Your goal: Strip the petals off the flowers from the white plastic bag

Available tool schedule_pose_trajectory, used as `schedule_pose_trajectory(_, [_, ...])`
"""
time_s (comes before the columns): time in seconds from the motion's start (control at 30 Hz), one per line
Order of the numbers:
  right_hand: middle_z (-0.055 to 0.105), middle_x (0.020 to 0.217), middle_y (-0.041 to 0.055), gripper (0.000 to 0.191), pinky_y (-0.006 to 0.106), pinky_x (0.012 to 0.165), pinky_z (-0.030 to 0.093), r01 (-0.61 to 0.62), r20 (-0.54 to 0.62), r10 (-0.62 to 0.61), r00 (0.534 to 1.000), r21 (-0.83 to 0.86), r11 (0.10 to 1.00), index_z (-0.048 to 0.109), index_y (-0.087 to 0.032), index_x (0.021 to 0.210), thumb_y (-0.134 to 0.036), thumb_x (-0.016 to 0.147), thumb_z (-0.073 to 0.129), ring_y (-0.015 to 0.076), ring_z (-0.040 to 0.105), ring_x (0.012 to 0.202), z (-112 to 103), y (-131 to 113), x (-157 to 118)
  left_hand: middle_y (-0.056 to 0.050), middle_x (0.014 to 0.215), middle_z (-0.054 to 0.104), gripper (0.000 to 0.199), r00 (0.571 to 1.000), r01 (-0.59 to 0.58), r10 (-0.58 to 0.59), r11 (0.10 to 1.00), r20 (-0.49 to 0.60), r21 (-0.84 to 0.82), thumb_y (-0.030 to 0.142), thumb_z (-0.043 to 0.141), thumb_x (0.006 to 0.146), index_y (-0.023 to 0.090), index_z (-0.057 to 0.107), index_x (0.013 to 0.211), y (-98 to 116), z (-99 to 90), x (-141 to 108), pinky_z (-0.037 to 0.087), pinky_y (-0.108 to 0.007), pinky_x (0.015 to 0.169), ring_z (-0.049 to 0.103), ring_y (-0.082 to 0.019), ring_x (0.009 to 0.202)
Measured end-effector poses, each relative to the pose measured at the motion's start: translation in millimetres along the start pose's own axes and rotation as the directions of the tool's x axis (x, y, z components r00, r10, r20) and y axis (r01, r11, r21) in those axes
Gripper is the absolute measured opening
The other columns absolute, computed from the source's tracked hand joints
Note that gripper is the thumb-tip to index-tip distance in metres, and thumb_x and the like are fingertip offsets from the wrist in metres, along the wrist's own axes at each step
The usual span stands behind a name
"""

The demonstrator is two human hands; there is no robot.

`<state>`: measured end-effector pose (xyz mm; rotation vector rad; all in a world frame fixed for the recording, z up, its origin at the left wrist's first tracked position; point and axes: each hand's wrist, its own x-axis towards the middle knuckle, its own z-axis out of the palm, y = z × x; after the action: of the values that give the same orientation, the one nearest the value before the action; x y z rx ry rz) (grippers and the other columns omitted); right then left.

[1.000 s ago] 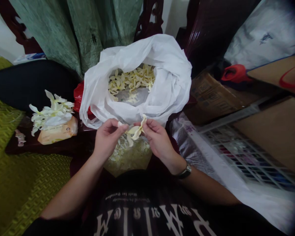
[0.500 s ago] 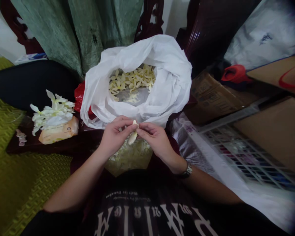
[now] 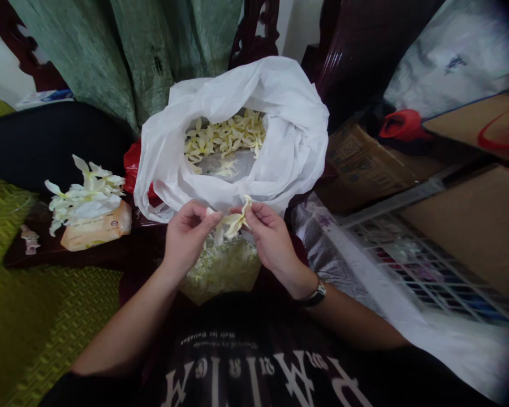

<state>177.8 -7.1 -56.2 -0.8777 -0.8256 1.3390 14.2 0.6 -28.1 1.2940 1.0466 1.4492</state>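
Between the thumb and fingers of my right hand [image 3: 271, 234] is a cream flower [image 3: 234, 222] with open petals. My left hand [image 3: 190, 229] pinches a small white petal [image 3: 211, 212], a little apart from the flower. Just beyond both hands stands a white plastic bag [image 3: 299, 124], its mouth open. Inside it, toward the back, lie many cream-yellow flowers [image 3: 224, 135]. Under my hands, close to my lap, a container [image 3: 220, 282] holds a heap of pale petals or scraps; my hands partly cover it.
On the dark wooden bench at left, larger white flowers [image 3: 85, 186] lie on an orange tissue pack [image 3: 99, 226]. A red plastic bag [image 3: 132, 167] sits beside the white bag. At right are a cardboard box [image 3: 365, 164] and a white wire rack [image 3: 411, 254].
My hands have moved apart. The flower, held between both before, is now in my right hand with its petals spread, and a white petal is in my left fingers.
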Motion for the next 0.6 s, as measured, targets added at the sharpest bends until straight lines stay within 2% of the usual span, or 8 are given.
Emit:
schedule_pose_trajectory(0.07, [0.077,0.092,0.0005,0.024,0.034,0.085,0.058,0.048,-0.051,-0.046,0.998,0.036,0.998,0.071,-0.025,0.087,-0.045,0.078,0.081,0.0169,0.07,0.085,-6.0,-3.7,5.7,0.002,0.078,0.06,0.031,0.996,-0.066,0.065,0.998,-0.055,-0.016,0.035,0.088,0.072,0.019,0.061,0.072,1.7,-9.5,2.1,0.045,-0.022,0.062,0.054,-0.009,0.066])
schedule_pose_trajectory(0.13, [0.077,0.088,-0.0003,0.023,0.036,0.085,0.059,0.073,-0.073,-0.071,0.995,0.025,0.997,0.07,-0.026,0.088,-0.044,0.078,0.081,0.0172,0.07,0.083,-12.0,-7.0,10.4,0.001,0.08,0.064,0.029,0.996,-0.054,0.055,0.998,-0.069,0.01,0.033,0.089,0.07,0.019,0.064,0.074,4.3,-19.0,4.3,0.047,-0.022,0.064,0.058,-0.01,0.068])
schedule_pose_trajectory(0.27, [0.077,0.085,0.0006,0.024,0.037,0.078,0.061,0.029,-0.007,-0.03,1.0,-0.074,0.997,0.074,-0.027,0.088,-0.045,0.076,0.083,0.0184,0.07,0.078,-13.9,-10.0,11.1,0.001,0.066,0.063,0.031,0.992,0.083,-0.098,0.981,0.078,0.177,0.037,0.09,0.068,0.017,0.068,0.072,9.1,-28.9,8.9,0.042,-0.023,0.054,0.054,-0.01,0.057])
schedule_pose_trajectory(0.33, [0.077,0.084,0.0007,0.025,0.036,0.076,0.061,0.014,0.019,-0.012,1.0,-0.099,0.995,0.076,-0.026,0.087,-0.045,0.073,0.085,0.019,0.07,0.078,-10.5,-9.0,8.2,0.0,0.065,0.063,0.032,0.973,0.094,-0.141,0.965,0.183,0.245,0.039,0.091,0.065,0.016,0.07,0.073,10.9,-27.5,11.7,0.04,-0.022,0.052,0.053,-0.011,0.057])
schedule_pose_trajectory(0.4, [0.077,0.083,0.0001,0.025,0.035,0.074,0.06,0.013,0.038,-0.009,0.999,-0.116,0.993,0.077,-0.026,0.086,-0.045,0.072,0.086,0.0182,0.069,0.075,-7.0,-7.1,5.1,-0.001,0.071,0.064,0.034,0.958,0.057,-0.139,0.949,0.249,0.311,0.041,0.091,0.064,0.017,0.075,0.083,12.5,-22.9,14.3,0.041,-0.023,0.055,0.055,-0.012,0.062])
schedule_pose_trajectory(0.5, [0.077,0.083,-0.0004,0.022,0.032,0.075,0.058,0.028,0.109,-0.01,0.994,-0.163,0.986,0.079,-0.026,0.089,-0.042,0.075,0.084,0.0158,0.067,0.073,-4.5,-4.1,1.8,-0.004,0.087,0.067,0.035,0.952,-0.06,-0.051,0.936,0.302,0.348,0.042,0.086,0.072,0.022,0.08,0.1,13.6,-12.8,15.9,0.044,-0.025,0.062,0.059,-0.016,0.076])
schedule_pose_trajectory(0.6, [0.076,0.084,-0.0003,0.023,0.03,0.075,0.057,0.036,0.145,-0.01,0.989,-0.177,0.983,0.078,-0.025,0.092,-0.041,0.076,0.083,0.0149,0.067,0.074,-3.7,-1.9,0.0,-0.006,0.093,0.067,0.021,0.947,-0.11,0.017,0.955,0.322,0.275,0.041,0.078,0.082,0.023,0.081,0.094,12.7,-2.6,13.9,0.045,-0.028,0.069,0.059,-0.017,0.083])
